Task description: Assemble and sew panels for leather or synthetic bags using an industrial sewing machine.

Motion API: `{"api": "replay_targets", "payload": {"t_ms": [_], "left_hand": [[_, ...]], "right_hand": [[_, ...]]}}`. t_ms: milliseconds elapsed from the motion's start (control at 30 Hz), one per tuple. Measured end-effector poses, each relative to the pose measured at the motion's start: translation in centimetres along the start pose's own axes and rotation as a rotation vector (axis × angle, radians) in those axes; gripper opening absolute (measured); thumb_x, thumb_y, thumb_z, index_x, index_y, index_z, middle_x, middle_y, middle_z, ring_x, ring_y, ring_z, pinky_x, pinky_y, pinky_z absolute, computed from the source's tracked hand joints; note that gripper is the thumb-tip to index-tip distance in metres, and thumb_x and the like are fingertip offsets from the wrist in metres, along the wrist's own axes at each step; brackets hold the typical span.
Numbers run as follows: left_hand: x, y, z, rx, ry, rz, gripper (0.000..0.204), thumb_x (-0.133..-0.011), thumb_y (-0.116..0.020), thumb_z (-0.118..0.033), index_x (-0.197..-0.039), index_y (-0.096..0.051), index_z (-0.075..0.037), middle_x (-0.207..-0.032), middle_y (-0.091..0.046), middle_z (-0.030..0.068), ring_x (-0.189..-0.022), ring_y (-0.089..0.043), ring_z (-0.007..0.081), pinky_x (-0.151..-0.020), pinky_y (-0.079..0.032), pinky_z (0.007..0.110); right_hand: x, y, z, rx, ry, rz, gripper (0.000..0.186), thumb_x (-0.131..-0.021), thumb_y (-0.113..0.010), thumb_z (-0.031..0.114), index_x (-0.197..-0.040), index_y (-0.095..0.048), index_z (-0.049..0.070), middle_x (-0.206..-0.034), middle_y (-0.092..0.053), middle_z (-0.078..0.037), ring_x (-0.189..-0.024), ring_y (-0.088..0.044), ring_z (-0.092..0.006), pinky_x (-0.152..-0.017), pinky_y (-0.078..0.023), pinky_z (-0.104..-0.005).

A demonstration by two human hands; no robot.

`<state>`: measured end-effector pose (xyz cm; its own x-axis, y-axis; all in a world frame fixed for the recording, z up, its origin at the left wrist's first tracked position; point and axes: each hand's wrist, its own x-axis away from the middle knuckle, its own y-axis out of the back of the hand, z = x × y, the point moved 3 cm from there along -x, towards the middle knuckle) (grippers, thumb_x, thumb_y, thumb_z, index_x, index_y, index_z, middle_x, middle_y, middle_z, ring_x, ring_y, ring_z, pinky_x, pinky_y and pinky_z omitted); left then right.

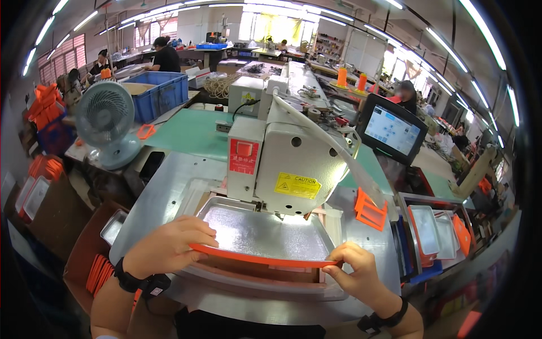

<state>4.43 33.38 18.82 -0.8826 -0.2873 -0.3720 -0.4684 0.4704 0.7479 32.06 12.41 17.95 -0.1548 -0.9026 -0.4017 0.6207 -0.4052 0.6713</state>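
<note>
An orange-edged panel (265,261) is stretched between my two hands, its bright edge bowing slightly along the front of a shiny silver-grey rectangular tray (248,223). My left hand (172,243) grips the left end, fingers over the top and thumb below. At the right end, my right hand (354,270) pinches the corner between thumb and fingers. Whether the orange edge is joined to the tray cannot be made out. Directly above the tray's far side stands the head of an industrial sewing machine (291,158), its lamp lighting the tray.
An orange frame-shaped piece (371,209) lies on the metal table (147,206) to the right. Beyond stand a control screen (393,129), a fan (107,121) and a blue crate (161,90). Boxes at both sides hold trays (424,229) and orange pieces (100,274). Other people sit farther back.
</note>
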Motion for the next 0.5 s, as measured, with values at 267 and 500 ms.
{"api": "replay_targets", "payload": {"t_ms": [267, 500], "left_hand": [[1.7, -3.3, 1.4, -0.14, 0.003, 0.123, 0.037, -0.076, -0.065, 0.001, -0.111, -0.068, -0.009, -0.125, -0.058, 0.0144, -0.12, -0.053, 0.0336, -0.1, -0.044, 0.039], [1.6, -3.5, 1.2, -0.178, -0.017, 0.149, 0.029, -0.078, -0.069, -0.005, -0.107, -0.066, -0.006, -0.122, -0.057, 0.0152, -0.117, -0.053, 0.0339, -0.099, -0.046, 0.039]], "right_hand": [[1.9, -2.8, -1.6, 0.194, 0.197, 0.106, 0.015, -0.07, -0.078, 0.005, -0.08, -0.067, 0.006, -0.083, -0.066, -0.004, -0.073, -0.059, -0.0223, -0.064, -0.047, -0.0325], [2.2, -3.2, -1.7, 0.274, 0.232, 0.102, 0.018, -0.068, -0.079, 0.009, -0.082, -0.068, 0.007, -0.086, -0.068, -0.001, -0.084, -0.058, -0.0218, -0.074, -0.044, -0.0349]]}}
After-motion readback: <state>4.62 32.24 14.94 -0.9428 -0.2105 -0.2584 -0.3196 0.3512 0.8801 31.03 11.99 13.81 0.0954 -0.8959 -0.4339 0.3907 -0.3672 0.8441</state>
